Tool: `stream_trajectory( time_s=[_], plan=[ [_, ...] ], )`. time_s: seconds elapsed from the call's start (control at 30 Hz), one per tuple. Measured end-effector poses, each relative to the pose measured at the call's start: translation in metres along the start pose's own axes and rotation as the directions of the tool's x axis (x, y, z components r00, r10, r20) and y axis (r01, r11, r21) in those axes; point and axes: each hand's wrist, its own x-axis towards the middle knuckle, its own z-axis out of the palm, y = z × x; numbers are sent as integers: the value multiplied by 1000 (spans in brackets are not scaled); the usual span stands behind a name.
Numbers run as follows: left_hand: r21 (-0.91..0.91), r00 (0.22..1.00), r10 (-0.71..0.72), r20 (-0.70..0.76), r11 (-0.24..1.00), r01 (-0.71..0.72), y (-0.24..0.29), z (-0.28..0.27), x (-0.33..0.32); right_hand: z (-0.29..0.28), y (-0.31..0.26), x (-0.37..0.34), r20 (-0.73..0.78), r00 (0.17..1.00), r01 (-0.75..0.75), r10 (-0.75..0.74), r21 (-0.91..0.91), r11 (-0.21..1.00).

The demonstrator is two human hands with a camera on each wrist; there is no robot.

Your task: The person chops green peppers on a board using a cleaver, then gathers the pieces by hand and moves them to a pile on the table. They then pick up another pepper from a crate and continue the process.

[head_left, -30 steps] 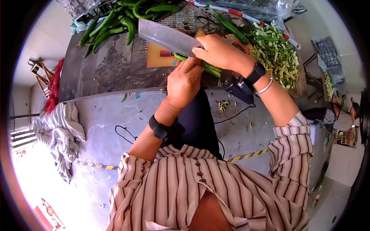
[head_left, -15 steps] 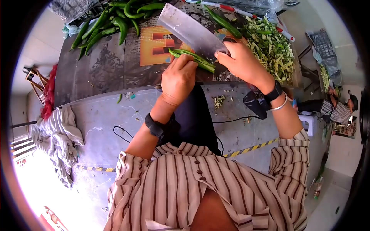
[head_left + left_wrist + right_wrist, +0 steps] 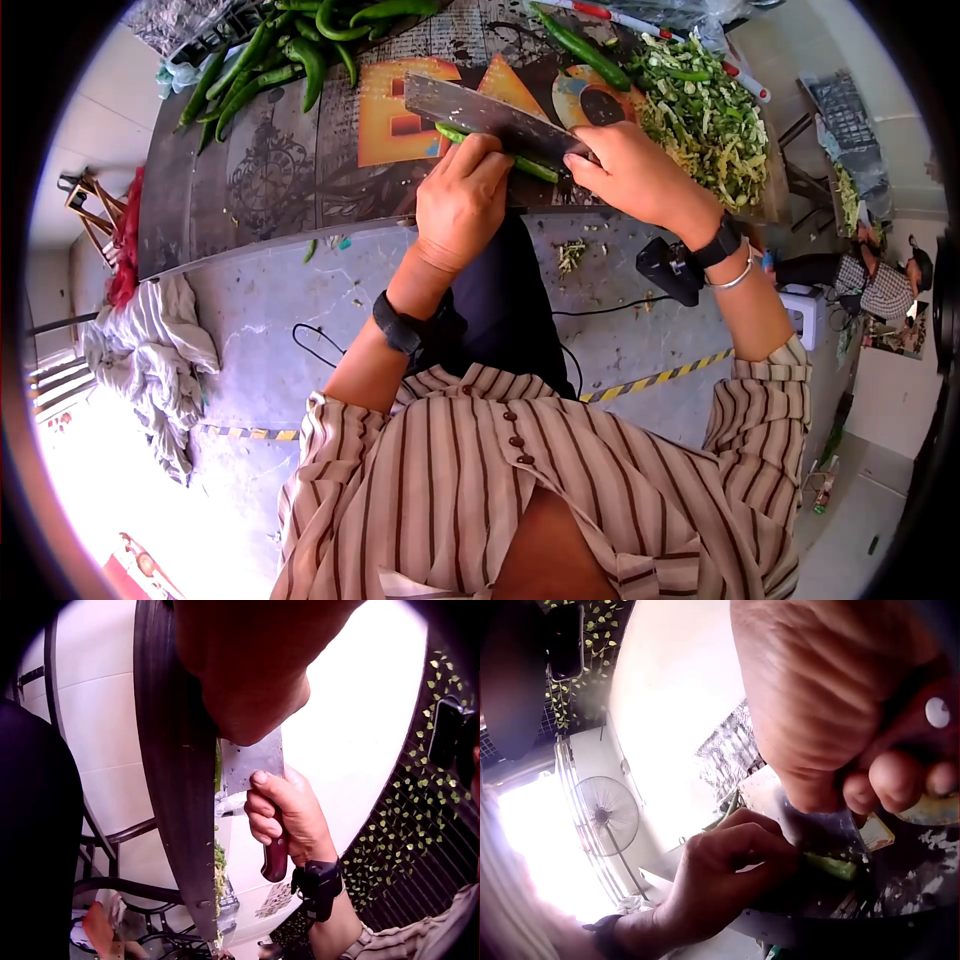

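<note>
Green pepper (image 3: 535, 169) stays gripped by your left hand (image 3: 460, 203); your right hand (image 3: 640, 170), clutching the cleaver (image 3: 488, 114), has swung it down alongside, apparently positioned for slicing, though contact is hidden.

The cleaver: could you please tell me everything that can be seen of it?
The cleaver has a broad, rectangular, metallic-looking blade, speckled, and a dark reddish, riveted handle. The right hand grips it. The blade slants over the table, beside the green pepper held by the left hand; whether they touch is unclear.

left hand (image 3: 462, 203): fingers bent, back up | right hand (image 3: 640, 175): gripping, thumb forward | forearms (image 3: 364, 368): both forward
</note>
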Motion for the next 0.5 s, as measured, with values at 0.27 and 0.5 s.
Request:
stream_trajectory(
  time_s=[0.27, 0.5],
  plan=[
    [19, 1000, -19, 2, 1000, 19, 3, 2, 0, 12, 5, -2, -105, 994, -2, 1, -2, 1000],
    [-54, 997, -59, 48, 997, 61, 8, -12, 3, 9, 16, -23, -294, 954, -4, 62, 195, 981]
  ],
)
